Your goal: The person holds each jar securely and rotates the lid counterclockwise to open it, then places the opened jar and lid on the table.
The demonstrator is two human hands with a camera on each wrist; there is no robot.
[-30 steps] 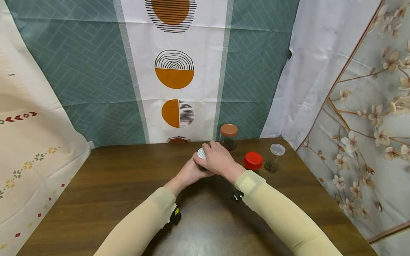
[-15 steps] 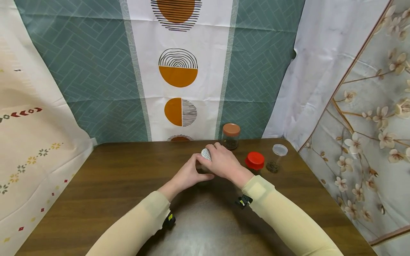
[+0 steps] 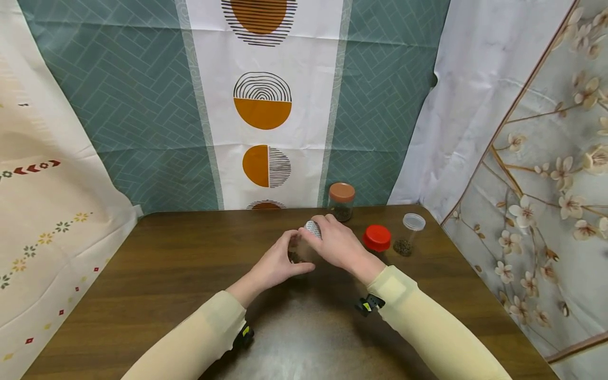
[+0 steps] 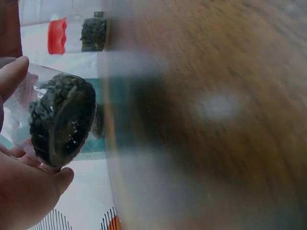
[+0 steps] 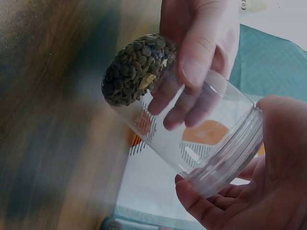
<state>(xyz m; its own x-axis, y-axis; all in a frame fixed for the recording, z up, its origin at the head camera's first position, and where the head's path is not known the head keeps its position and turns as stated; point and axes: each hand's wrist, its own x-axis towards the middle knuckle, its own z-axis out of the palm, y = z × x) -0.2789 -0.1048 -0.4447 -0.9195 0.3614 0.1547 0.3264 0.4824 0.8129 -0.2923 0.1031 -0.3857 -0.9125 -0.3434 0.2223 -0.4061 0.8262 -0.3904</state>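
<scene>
Jar point(image 5: 187, 129) gripped by left fingers point(image 5: 192, 67); right fingers point(image 5: 211, 211) seemingly grasp its lid point(image 3: 313, 229).

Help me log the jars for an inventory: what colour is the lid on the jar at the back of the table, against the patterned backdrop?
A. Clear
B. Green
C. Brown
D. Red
C: in the head view the rearmost jar wears a brown lid, while the red-lidded jar and the clear-lidded jar stand nearer, to the right.

The left hand point(image 5: 192, 57) curls its fingers around the clear jar point(image 5: 187, 129), near the dark seeds point(image 5: 136, 69). The right hand point(image 5: 254, 191) grips the jar's mouth end.
</scene>
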